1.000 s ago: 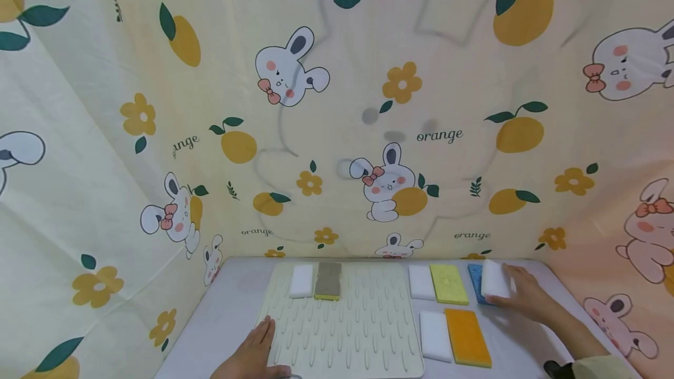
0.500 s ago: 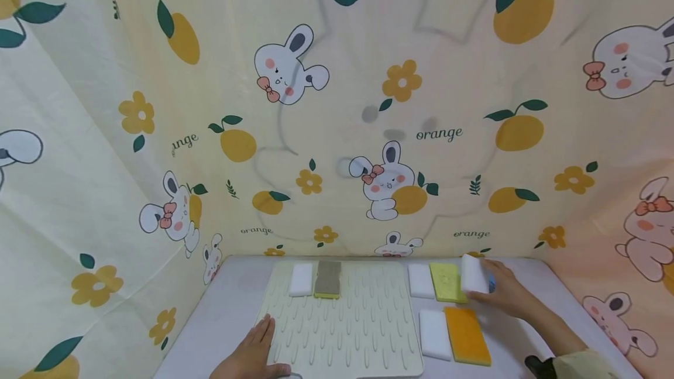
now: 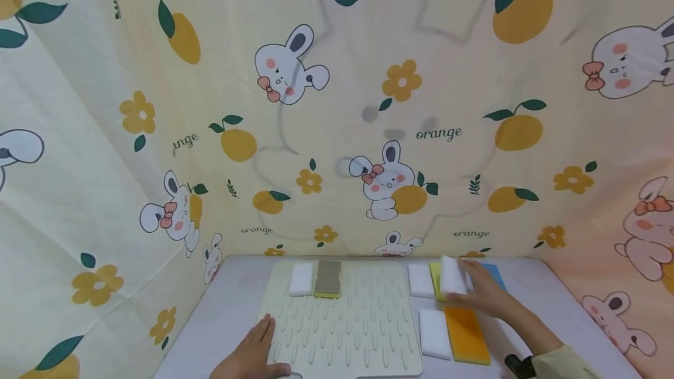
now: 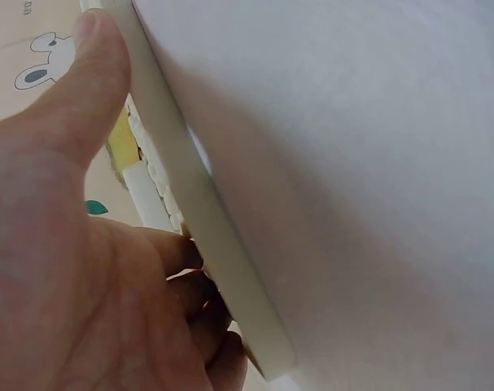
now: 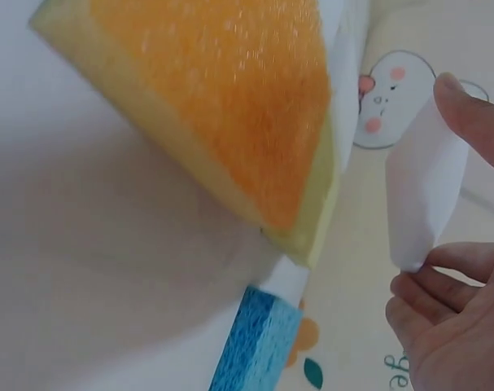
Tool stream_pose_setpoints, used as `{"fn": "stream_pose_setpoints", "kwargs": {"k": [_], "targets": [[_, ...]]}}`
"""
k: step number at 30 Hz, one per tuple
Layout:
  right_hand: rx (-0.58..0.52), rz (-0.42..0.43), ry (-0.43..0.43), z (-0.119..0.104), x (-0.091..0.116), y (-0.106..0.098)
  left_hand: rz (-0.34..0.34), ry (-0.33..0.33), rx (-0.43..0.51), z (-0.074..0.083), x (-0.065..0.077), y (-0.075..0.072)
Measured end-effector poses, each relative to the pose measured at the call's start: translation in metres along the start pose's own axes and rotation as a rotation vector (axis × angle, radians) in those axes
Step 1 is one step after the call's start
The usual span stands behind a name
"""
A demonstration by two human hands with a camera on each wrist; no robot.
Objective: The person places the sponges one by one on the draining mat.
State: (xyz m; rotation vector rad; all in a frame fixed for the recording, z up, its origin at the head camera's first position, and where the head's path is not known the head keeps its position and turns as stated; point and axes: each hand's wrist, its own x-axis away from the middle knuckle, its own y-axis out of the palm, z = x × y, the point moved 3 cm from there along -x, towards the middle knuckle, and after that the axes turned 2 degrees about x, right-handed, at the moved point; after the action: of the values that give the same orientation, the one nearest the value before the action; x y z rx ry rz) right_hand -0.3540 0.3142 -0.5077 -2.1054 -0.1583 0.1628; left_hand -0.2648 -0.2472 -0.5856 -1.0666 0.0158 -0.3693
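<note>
Presently, a white block [image 3: 453, 275] is pinched between the thumb and fingers of the right hand [image 3: 483, 291]; it appears raised off the desk [image 3: 537, 286], and part of the yellow sponge [image 3: 434, 276] is hidden behind it in the head view. The step in hand is judged to be a carry; by the next move, a steady, light pinch and clearance over the sponges are called for. By the left hand [image 3: 247, 351], its fingers laid straight, the left edge of the ribbed mat [image 3: 379, 320] is touched. On the mat's far part, a grey-topped sponge [image 3: 328, 279] is noted; on the desk, an orange sponge [image 3: 467, 338] and a blue sponge [image 3: 495, 275]. On the backdrop [image 3: 337, 206], "orange" is read repeatedly, cut off at the top and partly lost at left. No brand is made out on the sponges.
</note>
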Motion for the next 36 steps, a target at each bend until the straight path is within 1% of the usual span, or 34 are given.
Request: {"fn": "stream_pose_setpoints", "kwargs": {"k": [2, 6, 8, 10, 11, 15, 16, 18, 20, 23, 25, 29, 31, 36], "targets": [[-0.004, -0.01, 0.02, -0.002, 0.0, 0.003, 0.004, 0.013, 0.0, -0.004, -0.002, 0.003], [-0.011, -0.02, 0.031, -0.008, 0.001, 0.008, -0.002, 0.011, 0.001, -0.004, -0.002, 0.003], [-0.004, -0.021, 0.032, -0.013, 0.0, 0.011, -0.005, -0.004, 0.021, -0.001, 0.0, 0.0], [0.004, -0.019, 0.028, -0.019, -0.001, 0.012, -0.024, -0.011, -0.005, 0.002, 0.001, -0.002], [0.012, -0.018, 0.018, -0.021, -0.001, 0.013, -0.027, -0.016, -0.003, 0.005, 0.002, -0.004], [0.013, -0.005, -0.002, -0.031, -0.004, 0.018, -0.023, -0.032, -0.026, 0.013, 0.004, -0.008], [0.01, -0.004, -0.003, -0.034, -0.005, 0.019, -0.014, -0.028, -0.019, 0.012, 0.004, -0.007], [-0.001, -0.003, -0.004, -0.04, -0.006, 0.022, 0.001, -0.015, -0.001, 0.004, 0.001, -0.003], [-0.014, -0.009, -0.005, -0.046, -0.007, 0.025, -0.001, -0.013, -0.009, 0.007, 0.002, -0.004], [-0.037, -0.016, -0.017, -0.054, -0.009, 0.03, 0.0, -0.004, -0.013, 0.006, 0.002, -0.003], [-0.048, -0.016, -0.032, -0.059, -0.01, 0.034, -0.003, -0.012, -0.023, 0.011, 0.004, -0.005], [-0.061, -0.019, -0.05, -0.067, -0.014, 0.041, 0.005, 0.004, -0.006, -0.001, 0.0, 0.0], [-0.06, -0.024, -0.045, -0.071, -0.016, 0.045, 0.003, -0.004, 0.02, 0.002, 0.002, -0.003], [-0.054, -0.027, -0.033, -0.083, -0.02, 0.052, -0.012, -0.03, -0.004, 0.011, 0.005, -0.008]]}}
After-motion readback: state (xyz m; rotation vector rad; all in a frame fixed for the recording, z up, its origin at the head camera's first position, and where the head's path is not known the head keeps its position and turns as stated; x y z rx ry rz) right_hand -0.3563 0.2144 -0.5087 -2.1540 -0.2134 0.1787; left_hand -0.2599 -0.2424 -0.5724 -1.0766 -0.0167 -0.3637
